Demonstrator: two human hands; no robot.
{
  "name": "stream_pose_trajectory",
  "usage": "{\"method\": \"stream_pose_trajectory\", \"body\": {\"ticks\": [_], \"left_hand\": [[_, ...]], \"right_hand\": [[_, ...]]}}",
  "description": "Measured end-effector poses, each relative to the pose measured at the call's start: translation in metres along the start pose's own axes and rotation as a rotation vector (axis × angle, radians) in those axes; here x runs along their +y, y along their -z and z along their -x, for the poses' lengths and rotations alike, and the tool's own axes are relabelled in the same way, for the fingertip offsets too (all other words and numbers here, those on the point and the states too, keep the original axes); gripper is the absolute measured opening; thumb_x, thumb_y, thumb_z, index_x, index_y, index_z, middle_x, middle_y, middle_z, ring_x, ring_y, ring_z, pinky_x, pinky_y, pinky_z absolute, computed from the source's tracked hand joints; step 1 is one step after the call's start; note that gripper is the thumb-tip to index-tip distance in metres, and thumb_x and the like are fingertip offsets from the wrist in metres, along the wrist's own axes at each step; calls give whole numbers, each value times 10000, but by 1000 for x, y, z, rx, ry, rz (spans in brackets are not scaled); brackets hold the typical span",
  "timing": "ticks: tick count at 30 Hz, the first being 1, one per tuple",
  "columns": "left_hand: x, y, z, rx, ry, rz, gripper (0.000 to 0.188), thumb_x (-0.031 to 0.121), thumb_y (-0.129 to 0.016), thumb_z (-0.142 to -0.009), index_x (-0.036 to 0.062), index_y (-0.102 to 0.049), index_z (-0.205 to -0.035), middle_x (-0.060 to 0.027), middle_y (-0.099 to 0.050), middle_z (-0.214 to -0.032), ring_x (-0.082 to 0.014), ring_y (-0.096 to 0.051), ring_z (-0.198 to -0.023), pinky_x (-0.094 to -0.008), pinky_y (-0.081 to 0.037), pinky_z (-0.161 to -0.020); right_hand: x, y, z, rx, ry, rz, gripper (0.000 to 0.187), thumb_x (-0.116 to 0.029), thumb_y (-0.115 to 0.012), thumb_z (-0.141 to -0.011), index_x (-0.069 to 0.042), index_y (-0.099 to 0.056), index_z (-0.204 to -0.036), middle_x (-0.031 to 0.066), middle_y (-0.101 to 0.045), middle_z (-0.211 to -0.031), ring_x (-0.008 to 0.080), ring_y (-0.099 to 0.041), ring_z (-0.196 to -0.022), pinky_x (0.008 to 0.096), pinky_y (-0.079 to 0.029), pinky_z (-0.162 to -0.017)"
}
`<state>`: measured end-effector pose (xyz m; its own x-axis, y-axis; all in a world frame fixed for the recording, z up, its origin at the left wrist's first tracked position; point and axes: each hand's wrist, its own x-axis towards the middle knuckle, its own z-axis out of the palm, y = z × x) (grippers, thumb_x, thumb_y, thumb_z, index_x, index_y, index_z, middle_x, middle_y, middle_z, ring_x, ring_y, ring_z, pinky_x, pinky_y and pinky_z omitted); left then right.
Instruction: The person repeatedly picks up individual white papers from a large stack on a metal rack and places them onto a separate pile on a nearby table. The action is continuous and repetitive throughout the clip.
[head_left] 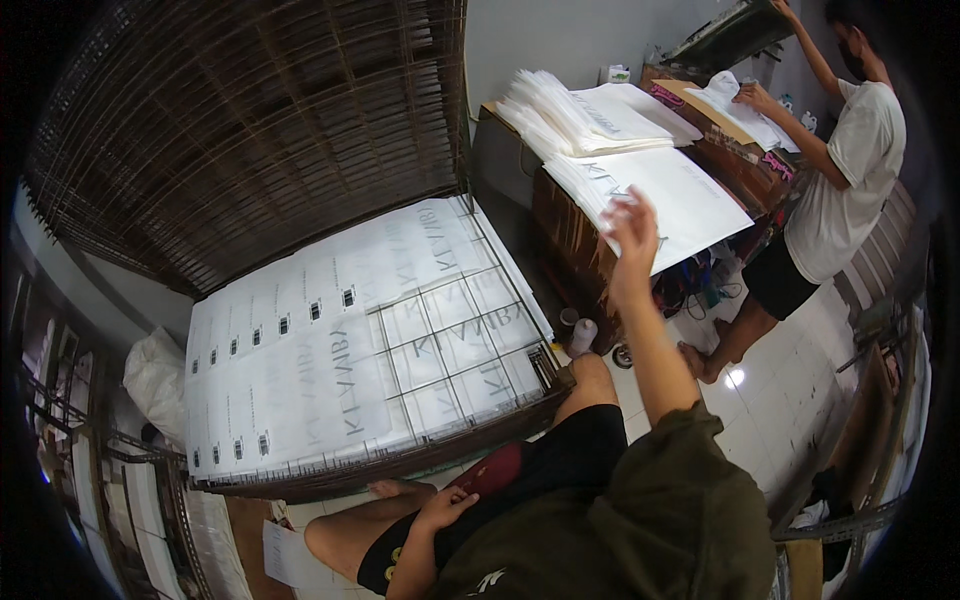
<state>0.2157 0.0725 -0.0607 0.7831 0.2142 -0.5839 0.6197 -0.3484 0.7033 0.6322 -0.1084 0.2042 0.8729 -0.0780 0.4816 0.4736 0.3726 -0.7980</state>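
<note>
My right hand (632, 235) is raised over a stack of white printed sheets (690, 200) on a brown stand. Motion blurs it a little, but its fingers look loosely bent and apart, with nothing seen in them. My left hand (447, 508) lies on my lap beside a dark red patch of my shorts, fingers loosely extended and holding nothing. In front of me is a wire-mesh rack (450, 345) with more white printed sheets (350, 395) laid out on it. Whether the right fingers touch the stack cannot be told.
Several mesh frames (260, 110) tilt up behind the rack. A fanned pile of white sheets (545, 110) lies beyond the stack. At the right a co-worker (845, 185) handles white material at a bench and holds up a dark framed screen (725, 35). A bottle (582, 337) stands near my knee.
</note>
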Motion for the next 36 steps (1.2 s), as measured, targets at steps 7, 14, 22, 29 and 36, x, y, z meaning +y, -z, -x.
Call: {"method": "stream_pose_trajectory", "body": {"ticks": [7,14,22,29,36], "left_hand": [[9,6,-2,-36,67,-30,554,542,-651,-792,20,-645,-978,-118,-656,-913,-201,-607,-860,-318,-471,-773],[-3,2,-5,-21,35,-5,544,535,-653,-796,20,-642,-968,-124,-653,-886,-202,-606,-859,-325,-471,-776],[-20,-2,-10,28,-29,-19,611,601,-623,-775,27,-649,-983,-145,-664,-878,-233,-636,-834,-323,-489,-749],[-17,-3,-16,-15,-42,-22,544,549,-651,-789,32,-639,-957,-122,-653,-881,-206,-611,-843,-320,-477,-751],[-10,0,-5,22,-45,-30,644,619,-604,-770,10,-642,-976,-172,-658,-911,-263,-631,-872,-350,-487,-778]], "right_hand": [[25,67,-144,407,-283,-151,866,-428,-715,-758,-32,-256,-1376,201,-273,-1402,352,-357,-1255,501,-413,-906],[33,66,-165,614,-321,-255,1180,-450,-814,-645,-36,-9,-1402,196,-251,-1395,358,-277,-1306,534,-388,-970],[45,38,-153,1034,-472,-346,483,-157,-451,-863,145,-398,-1236,249,-381,-1327,341,-595,-1020,411,-563,-784],[7,-6,-127,836,-530,-745,416,-160,-368,-916,-51,-457,-1308,107,-505,-1308,317,-502,-1170,512,-396,-959],[-24,-109,-99,741,-173,-404,573,-157,-449,-838,40,-255,-1340,209,-430,-1319,326,-484,-1156,426,-375,-984]]}}
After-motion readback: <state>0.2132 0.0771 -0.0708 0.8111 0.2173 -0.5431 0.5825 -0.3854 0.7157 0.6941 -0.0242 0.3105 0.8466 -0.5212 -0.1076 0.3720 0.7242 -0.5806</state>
